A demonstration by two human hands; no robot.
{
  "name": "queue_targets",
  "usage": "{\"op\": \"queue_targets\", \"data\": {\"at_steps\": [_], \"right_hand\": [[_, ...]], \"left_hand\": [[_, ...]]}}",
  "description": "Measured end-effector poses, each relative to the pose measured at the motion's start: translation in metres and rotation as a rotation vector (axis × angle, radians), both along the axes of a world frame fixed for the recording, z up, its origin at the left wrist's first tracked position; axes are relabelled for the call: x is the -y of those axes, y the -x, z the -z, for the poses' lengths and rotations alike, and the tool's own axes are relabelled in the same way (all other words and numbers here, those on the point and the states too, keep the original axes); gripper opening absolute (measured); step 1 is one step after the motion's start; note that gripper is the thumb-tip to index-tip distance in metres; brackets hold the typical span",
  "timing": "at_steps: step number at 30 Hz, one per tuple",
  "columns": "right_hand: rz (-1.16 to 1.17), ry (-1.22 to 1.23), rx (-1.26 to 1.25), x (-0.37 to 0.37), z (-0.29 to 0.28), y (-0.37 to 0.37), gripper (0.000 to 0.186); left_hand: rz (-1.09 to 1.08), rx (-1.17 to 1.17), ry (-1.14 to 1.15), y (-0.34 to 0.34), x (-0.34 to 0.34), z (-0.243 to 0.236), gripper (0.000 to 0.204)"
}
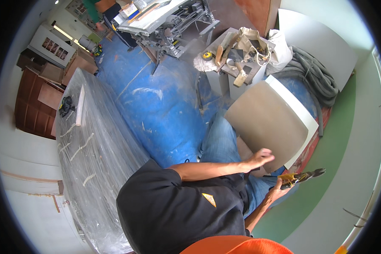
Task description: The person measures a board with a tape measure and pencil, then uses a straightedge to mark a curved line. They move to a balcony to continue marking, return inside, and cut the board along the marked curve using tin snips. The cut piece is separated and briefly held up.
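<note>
Dusty blue sheeting (156, 122) spreads left of the grip. The right hand (277, 189) clasps a yellow-and-dark elongated tool (293, 178) (pliers, perhaps; detail is poor); the blurred left hand (260, 159), loosely uncurled, is near.

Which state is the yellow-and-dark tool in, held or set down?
Held: the right hand is wrapped around one end of the tool.

Bright light leaves glare on the plastic sheet (102, 158). My left hand (259, 158) is blurred; edges curve toward black corners.
</note>
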State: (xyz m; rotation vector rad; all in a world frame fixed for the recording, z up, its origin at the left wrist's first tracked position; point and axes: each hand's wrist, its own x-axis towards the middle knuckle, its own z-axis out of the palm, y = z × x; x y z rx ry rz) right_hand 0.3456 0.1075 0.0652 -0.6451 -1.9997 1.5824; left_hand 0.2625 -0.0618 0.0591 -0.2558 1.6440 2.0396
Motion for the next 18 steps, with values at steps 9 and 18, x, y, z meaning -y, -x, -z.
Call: {"op": "queue_targets", "data": {"at_steps": [9, 18], "right_hand": [[0.081, 0.173, -0.030, -0.003, -0.008, -0.024, 0.060], [-0.020, 0.269, 0.107, 0.003, -0.034, -0.036, 0.054]], "left_hand": [[-0.256, 0.378, -0.193, -0.015, 0.014, 0.095, 0.063], [-0.352, 0.434, -0.235, -0.014, 0.010, 0.077, 0.086]]}}
